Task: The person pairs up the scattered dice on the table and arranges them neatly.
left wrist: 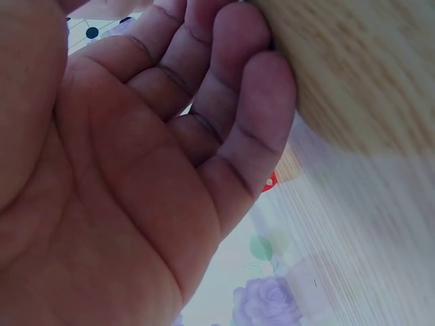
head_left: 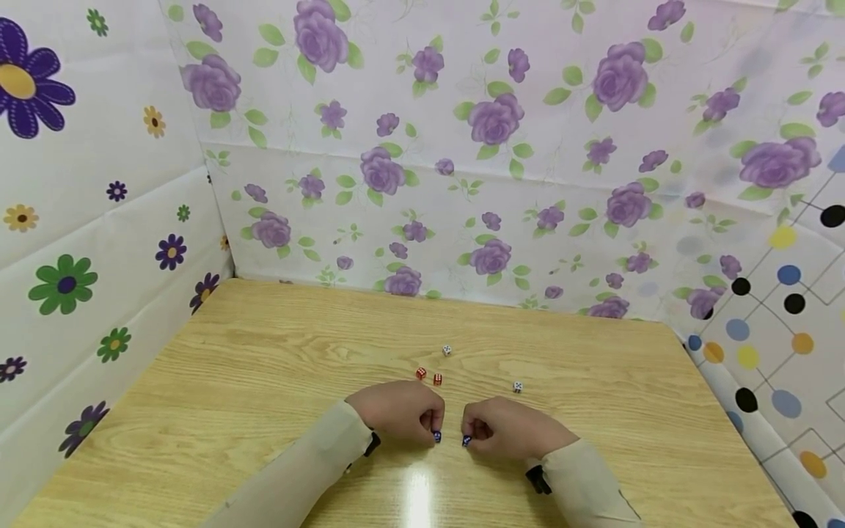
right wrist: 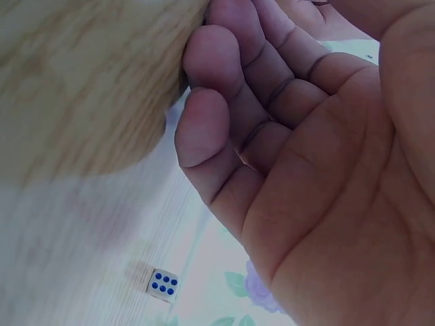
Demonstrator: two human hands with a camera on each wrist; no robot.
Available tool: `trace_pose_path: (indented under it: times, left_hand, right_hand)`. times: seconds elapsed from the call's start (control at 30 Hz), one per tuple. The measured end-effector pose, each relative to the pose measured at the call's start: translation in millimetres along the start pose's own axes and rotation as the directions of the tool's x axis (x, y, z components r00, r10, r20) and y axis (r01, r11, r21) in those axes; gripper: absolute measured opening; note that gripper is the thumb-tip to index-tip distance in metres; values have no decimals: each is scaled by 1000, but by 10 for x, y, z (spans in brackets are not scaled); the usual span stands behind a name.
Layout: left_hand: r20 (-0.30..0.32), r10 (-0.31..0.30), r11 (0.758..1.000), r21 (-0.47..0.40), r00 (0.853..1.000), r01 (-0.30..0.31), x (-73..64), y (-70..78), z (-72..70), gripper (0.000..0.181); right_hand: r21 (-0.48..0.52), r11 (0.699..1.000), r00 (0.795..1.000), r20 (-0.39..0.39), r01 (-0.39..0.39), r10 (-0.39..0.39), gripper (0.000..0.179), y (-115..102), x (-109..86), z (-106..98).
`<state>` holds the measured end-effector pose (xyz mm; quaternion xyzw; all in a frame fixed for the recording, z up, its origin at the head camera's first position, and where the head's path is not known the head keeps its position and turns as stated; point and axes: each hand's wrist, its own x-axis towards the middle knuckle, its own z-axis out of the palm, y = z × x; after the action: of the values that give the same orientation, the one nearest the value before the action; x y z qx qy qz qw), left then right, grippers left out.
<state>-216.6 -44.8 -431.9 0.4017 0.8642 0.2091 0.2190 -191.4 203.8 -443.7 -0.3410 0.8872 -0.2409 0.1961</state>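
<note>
Near the front middle of the table, my left hand (head_left: 403, 412) pinches a small dark blue die (head_left: 437, 436) between thumb and fingertips. Facing it a short way to the right, my right hand (head_left: 511, 429) pinches another dark blue die (head_left: 466, 441) low at the tabletop. Both wrist views show curled fingers with the fingertips close to the wood, and the blue dice are hidden there. Just beyond my left hand lie two red dice, one on the left (head_left: 421, 373) and one on the right (head_left: 438, 379).
A white die (head_left: 447, 350) lies behind the red ones, and a second white die (head_left: 518, 386) sits beyond my right hand. The wooden table (head_left: 297, 330) meets a flowered cloth wall (head_left: 449, 220) at the back, with patterned cloths at both sides.
</note>
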Motion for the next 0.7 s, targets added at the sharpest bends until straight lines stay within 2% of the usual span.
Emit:
trace_pose_path:
  times: [0.17, 0.37, 0.7]
  left_hand:
    - [-5, 9, 1000, 30, 1000, -9, 16, 9, 19, 16]
    - [-8, 21, 1000, 18, 1000, -21, 23, 16, 49, 18]
    - [-12, 31, 999, 28, 999, -31, 41, 5, 54, 18]
  right_hand:
    - [-5, 1000, 1000, -7, 5, -5, 9, -38, 9, 12]
    - [-23, 999, 999, -11, 33, -33, 11, -53, 13, 26]
    - [-30, 999, 1000, 0, 30, -30, 13, -51, 6, 25]
